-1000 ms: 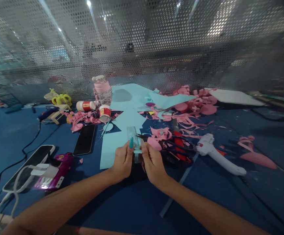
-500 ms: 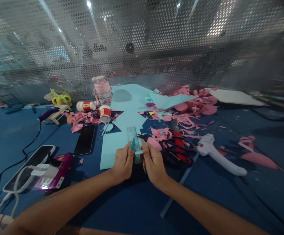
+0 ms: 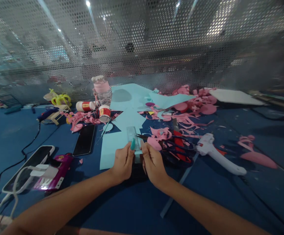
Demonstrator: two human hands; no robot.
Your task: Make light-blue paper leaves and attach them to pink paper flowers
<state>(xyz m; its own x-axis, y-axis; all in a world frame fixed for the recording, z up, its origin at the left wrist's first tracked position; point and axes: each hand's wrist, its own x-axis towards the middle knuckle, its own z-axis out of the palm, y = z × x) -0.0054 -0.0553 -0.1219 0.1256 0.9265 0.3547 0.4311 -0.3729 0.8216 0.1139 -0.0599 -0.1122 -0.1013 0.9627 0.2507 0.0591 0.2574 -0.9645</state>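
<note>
My left hand (image 3: 122,161) and my right hand (image 3: 153,163) meet over the right edge of a light blue paper sheet (image 3: 112,145) on the blue table. Both pinch a small strip of the light blue paper (image 3: 138,156) together with a clear plastic ruler (image 3: 133,136) that points away from me. The left thumb with a teal nail presses on the ruler. Black-handled scissors (image 3: 175,147) lie just right of my right hand, on pink scraps.
A white glue gun (image 3: 217,155) lies to the right. Pink paper scraps (image 3: 193,107), more blue sheets (image 3: 132,98), a bottle (image 3: 102,89), glue tubs (image 3: 104,113), a dark phone (image 3: 85,139), a charging phone (image 3: 29,166) with cables are scattered. A perforated metal wall (image 3: 142,39) stands behind.
</note>
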